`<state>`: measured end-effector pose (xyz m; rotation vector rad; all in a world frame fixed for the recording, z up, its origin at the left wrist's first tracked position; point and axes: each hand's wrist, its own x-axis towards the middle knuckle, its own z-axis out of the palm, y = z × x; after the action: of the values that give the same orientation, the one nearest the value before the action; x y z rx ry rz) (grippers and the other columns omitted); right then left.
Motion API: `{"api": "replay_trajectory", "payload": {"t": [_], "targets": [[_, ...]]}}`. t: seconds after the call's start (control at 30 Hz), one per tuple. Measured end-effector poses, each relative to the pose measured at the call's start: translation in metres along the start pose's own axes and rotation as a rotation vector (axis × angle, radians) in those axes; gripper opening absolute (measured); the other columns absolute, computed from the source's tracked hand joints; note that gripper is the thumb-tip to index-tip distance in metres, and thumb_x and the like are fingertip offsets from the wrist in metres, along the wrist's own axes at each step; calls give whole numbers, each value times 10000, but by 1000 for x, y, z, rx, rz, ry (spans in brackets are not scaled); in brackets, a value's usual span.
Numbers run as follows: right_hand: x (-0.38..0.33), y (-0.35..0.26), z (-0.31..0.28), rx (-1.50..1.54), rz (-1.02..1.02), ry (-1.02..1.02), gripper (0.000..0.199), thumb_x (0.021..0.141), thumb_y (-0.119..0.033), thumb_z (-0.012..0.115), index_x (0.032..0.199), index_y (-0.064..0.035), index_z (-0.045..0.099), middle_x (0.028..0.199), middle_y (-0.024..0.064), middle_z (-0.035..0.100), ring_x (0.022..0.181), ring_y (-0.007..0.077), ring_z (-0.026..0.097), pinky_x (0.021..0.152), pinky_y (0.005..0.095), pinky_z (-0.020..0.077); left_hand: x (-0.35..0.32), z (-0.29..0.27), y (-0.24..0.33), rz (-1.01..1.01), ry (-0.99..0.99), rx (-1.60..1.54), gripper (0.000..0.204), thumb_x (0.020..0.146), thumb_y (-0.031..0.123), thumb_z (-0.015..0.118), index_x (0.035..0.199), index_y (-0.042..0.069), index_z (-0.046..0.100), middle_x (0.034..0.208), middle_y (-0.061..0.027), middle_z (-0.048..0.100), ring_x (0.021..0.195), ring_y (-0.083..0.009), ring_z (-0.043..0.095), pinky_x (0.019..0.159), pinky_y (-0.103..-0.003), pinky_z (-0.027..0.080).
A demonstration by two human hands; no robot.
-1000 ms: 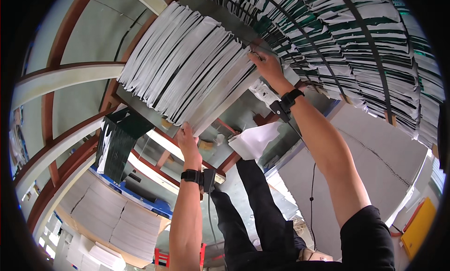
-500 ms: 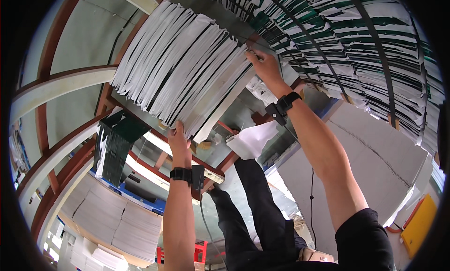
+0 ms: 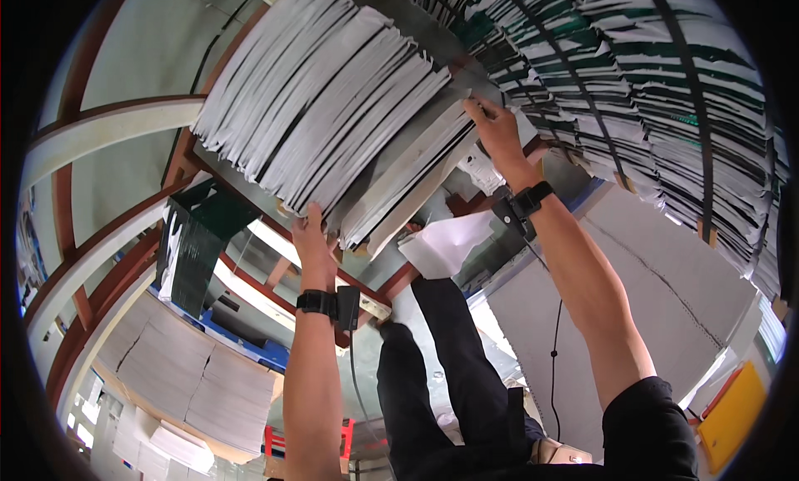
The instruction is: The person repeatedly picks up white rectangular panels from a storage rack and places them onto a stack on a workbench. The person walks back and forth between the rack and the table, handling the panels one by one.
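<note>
A thick row of folded white paper sections (image 3: 308, 98) with thin dark layers stands on edge in front of me. To its right, a thinner bundle of paper (image 3: 416, 171) is parted from the row by a grey gap. My right hand (image 3: 502, 140) is closed on the far end of this bundle, thumb and fingers pinching its edge. At the near end of the row, my left hand (image 3: 314, 246) has its thumb up against the paper's edge; its other fingers are partly hidden behind. Black straps with small devices are on both wrists.
Tall strapped stacks of white and dark green paper (image 3: 632, 90) rise at the right. Brown and cream rack bars (image 3: 125, 119) run along the left, near a dark green wrapped bundle (image 3: 200, 244). Below are a loose white sheet (image 3: 449, 241) and large grey paper stacks (image 3: 616, 273).
The right-hand bundle has come away from the row, widening a gap between them. My right hand has moved right and slightly nearer with it. My left hand has shifted only a little.
</note>
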<state>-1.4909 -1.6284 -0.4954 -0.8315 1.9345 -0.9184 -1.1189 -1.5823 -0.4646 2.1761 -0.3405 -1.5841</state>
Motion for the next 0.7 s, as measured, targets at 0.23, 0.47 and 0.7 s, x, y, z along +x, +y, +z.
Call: {"api": "replay_trajectory", "payload": {"t": [0.23,0.47,0.7], "targets": [[-3,-13,-9,111,97,-83,415,928,-313,741,1191,8,724,966,41,732,843,92,615,772,241,488,-10,-29,-50,97,-309,-115,638,967,404,646,1465,85,407,1456,-136,457,1344,-290,455,1101,-524,389],[0,-29,-24,140,266,-191,510,868,-446,773,1133,-12,739,996,70,711,832,138,641,766,267,498,22,-24,-59,358,-716,223,506,923,255,677,1353,32,530,1308,-118,582,1218,-289,577,1062,-483,453],[49,-8,-52,-195,472,-418,630,823,-622,748,1130,-76,677,1028,1,608,883,124,549,760,310,417,33,21,-75,-246,-508,-497,438,943,327,720,1271,49,638,1241,-54,676,1153,-158,636,969,-277,501]]}}
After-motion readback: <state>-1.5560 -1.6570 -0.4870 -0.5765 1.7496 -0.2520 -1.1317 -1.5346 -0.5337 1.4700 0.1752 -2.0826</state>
